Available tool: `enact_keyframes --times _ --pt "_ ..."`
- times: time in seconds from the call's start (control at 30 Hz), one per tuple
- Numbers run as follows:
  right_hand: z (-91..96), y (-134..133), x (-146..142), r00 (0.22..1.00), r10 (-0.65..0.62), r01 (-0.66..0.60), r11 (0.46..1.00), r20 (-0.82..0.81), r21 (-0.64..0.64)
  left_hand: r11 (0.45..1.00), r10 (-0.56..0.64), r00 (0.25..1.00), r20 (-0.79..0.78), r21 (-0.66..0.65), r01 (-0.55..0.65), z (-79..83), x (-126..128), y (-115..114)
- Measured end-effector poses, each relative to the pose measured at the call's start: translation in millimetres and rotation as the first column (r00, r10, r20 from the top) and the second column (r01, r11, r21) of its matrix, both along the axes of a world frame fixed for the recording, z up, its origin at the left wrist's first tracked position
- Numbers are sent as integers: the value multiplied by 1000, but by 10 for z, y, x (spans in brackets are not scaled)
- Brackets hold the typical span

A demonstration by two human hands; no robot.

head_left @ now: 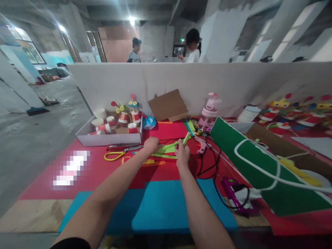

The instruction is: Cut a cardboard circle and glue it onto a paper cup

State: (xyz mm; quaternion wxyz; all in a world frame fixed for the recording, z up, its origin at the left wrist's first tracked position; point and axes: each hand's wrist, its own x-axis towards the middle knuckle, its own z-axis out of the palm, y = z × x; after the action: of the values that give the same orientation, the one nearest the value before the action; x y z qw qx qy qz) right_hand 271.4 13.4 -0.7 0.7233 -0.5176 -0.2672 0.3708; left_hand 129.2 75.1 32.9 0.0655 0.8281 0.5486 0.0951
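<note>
My right hand is closed around light green paper strips, whose ends stick up past the fingers. To its left, my left hand is curled at the other end of a green strip, its fingertips partly hidden. Under and between both hands lie more green, yellow and orange paper pieces on the red table covering. Scissors with yellow handles rest just left of my left hand. A pink glue gun lies close to the right of my right hand.
A white box with paper cups and cup figures stands at the left. Blue sheets cover the front edge. On the right are a green panel, a purple power strip and loose cables. Two people stand beyond the white partition.
</note>
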Motion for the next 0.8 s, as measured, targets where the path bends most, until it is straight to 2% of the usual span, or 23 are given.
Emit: enact_keyframes --times 0.07,0.13,0.2,0.3,0.33,0.37,0.4,0.43,0.47,0.5,0.6,0.67,0.73,0.8 --pt "11 -12 -6 1000 7 -8 1000 -29 -20 1000 -1 999 48 -19 2 -51 157 39" --pt "10 -14 -8 999 21 -23 998 -33 -52 1000 3 993 119 -30 0 -16 183 78" --pt "-3 -7 -6 1000 18 -17 996 7 -89 1000 6 981 196 -28 0 85 53 87" --pt "-20 -6 -11 979 27 -5 994 203 -109 998 5 908 419 -53 19 242 -374 -25" --pt "-17 -16 -22 953 37 -9 995 299 -95 992 28 741 671 -113 64 266 -544 -97" --pt "-7 -33 -40 918 39 -13 998 394 -69 983 50 521 852 -135 127 268 -708 -179" --pt "11 -58 -67 880 33 -20 999 474 -32 976 76 326 942 -137 168 247 -858 -264" --pt "38 -88 -101 845 21 -32 999 534 11 970 116 197 974 -154 190 206 -984 -345" --pt "74 -121 -144 819 5 -47 997 573 58 961 161 118 980 -183 208 152 -1080 -415" --pt "121 -153 -192 801 -10 -64 993 599 101 950 209 72 975 -220 221 91 -1146 -471" --pt "328 -193 -344 760 -30 -113 978 650 177 883 353 37 935 -346 318 -55 -1184 -551" --pt "526 -139 -425 753 -41 -124 971 657 203 839 386 43 922 -370 398 -86 -1146 -555" --pt "755 -31 -474 771 -21 -173 955 637 242 835 365 53 930 -352 422 -79 -1117 -550" --pt "974 67 -501 797 -15 -219 924 604 312 862 332 68 941 -332 382 -63 -1121 -548"
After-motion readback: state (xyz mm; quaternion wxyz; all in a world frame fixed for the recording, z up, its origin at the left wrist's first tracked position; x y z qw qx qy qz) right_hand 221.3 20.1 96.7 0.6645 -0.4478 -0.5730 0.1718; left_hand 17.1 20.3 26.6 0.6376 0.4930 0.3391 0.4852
